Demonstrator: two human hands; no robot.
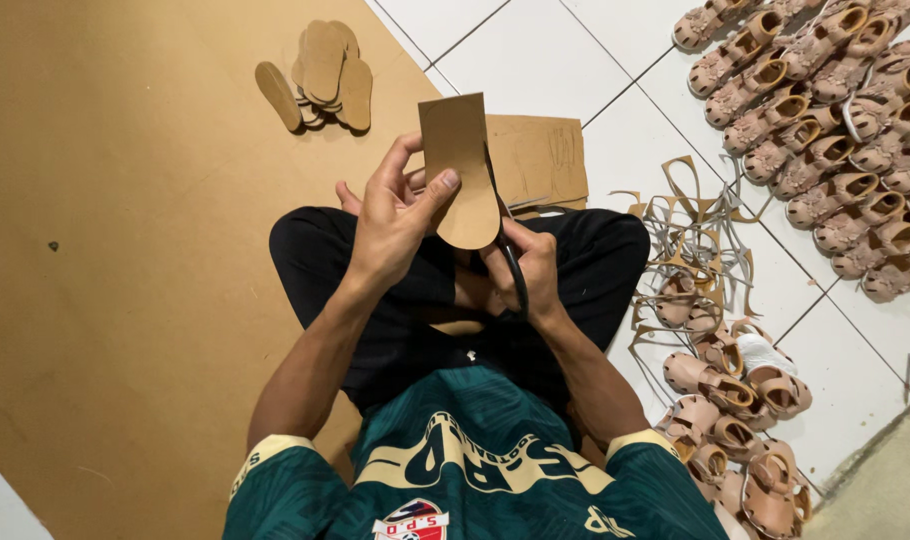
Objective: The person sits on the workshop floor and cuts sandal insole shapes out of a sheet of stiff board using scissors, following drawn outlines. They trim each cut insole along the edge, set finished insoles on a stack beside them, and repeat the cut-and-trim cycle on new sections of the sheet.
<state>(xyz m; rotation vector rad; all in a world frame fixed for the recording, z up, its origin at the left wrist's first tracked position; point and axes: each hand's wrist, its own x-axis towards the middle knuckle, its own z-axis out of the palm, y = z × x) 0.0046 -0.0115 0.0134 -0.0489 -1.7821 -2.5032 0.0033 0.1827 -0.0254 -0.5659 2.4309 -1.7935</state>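
Observation:
I sit cross-legged on a large brown board [125,260]. My left hand [393,215] holds up a tan cardboard piece [459,165], rounded at its lower end like a sole, thumb pressed on its face. My right hand [530,268] grips black-handled scissors [511,268] whose blades run up along the piece's right edge. Part of the scissors is hidden behind the cardboard and my fingers.
A pile of cut sole shapes [323,78] lies on the board ahead. More flat cardboard sheets [540,158] rest beyond my knees. Offcut strips [700,225] and many small pink sandals [825,110] cover the white tiles to the right, with more sandals [730,420] beside my right leg.

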